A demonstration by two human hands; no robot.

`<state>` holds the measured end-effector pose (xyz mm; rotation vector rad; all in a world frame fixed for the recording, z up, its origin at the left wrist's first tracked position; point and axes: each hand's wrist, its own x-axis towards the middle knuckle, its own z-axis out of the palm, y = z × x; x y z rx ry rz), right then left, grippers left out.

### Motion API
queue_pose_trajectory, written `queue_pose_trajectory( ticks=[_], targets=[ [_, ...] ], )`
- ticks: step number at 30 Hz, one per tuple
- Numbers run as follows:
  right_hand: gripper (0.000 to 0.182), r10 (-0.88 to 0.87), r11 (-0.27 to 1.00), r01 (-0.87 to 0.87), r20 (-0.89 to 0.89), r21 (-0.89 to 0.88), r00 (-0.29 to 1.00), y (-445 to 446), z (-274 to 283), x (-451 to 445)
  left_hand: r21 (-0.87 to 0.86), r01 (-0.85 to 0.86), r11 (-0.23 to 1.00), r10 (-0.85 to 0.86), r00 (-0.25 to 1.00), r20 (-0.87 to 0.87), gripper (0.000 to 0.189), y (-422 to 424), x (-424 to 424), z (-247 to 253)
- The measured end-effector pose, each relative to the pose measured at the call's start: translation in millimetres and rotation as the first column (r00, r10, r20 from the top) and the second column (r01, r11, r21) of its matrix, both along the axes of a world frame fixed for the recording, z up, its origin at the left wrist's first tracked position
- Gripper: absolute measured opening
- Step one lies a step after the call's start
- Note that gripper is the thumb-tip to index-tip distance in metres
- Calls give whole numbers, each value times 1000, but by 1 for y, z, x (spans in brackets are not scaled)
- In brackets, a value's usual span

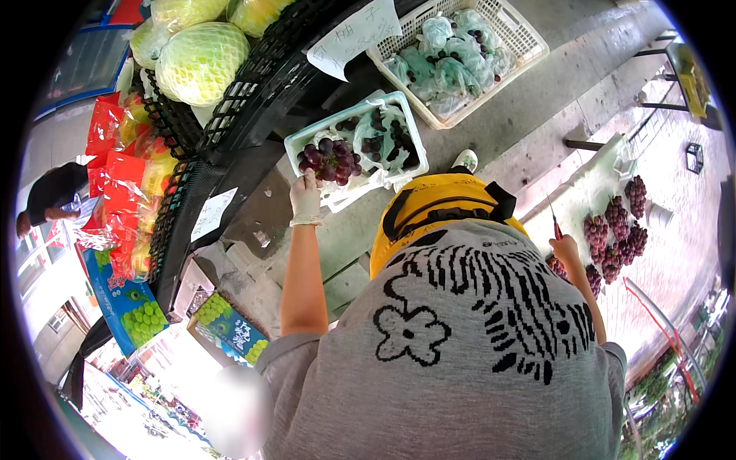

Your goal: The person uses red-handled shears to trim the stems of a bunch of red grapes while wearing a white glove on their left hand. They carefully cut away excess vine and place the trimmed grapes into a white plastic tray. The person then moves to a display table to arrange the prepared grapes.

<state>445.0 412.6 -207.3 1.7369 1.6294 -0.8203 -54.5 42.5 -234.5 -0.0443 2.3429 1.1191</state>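
Note:
My left hand (pixel 306 198), in a whitish glove, grips a bunch of dark purple grapes (pixel 330 161). The bunch is over the near left part of a white foam box (pixel 415 109). Inside that box lie more dark grapes (pixel 374 141) among thin greenish plastic bags. On the other side of my body, my bare right hand (pixel 566 251) holds a slim, pointed red-handled tool (pixel 555 224), blade pointing away from me; whether it is a knife or snips is unclear. Several bunches of reddish grapes (pixel 615 218) lie on a pale surface (pixel 566 195) beside this hand.
Ahead, a white plastic crate (pixel 526 34) holds bagged grapes. Black mesh racks (pixel 230 115) at left carry net-wrapped pomelos (pixel 201 63) and red-and-yellow fruit bags (pixel 123 184). Grape-printed cartons (pixel 230 325) stand lower left. A person in dark clothing (pixel 57 192) is at far left.

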Motion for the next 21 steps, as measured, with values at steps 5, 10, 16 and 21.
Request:
queue_pose_trajectory(
  ticks=[5, 10, 16, 21],
  targets=[
    [34, 6, 1000, -6, 22, 0, 1000, -8, -3, 3, 408, -179, 895, 154, 984, 95, 36, 14, 16, 23],
    [32, 16, 1000, -15, -16, 18, 1000, -11, -12, 17, 457, -182, 871, 153, 983, 99, 37, 29, 22, 56],
    [38, 85, 996, -85, 52, 4, 995, -7, -13, 16, 576, -152, 804, 145, 988, 58, 36, 46, 29, 85],
    [36, 11, 999, -10, 42, -31, 999, -8, -16, 20, 639, -144, 756, 138, 989, 60, 35, 70, 40, 119]
  ],
)
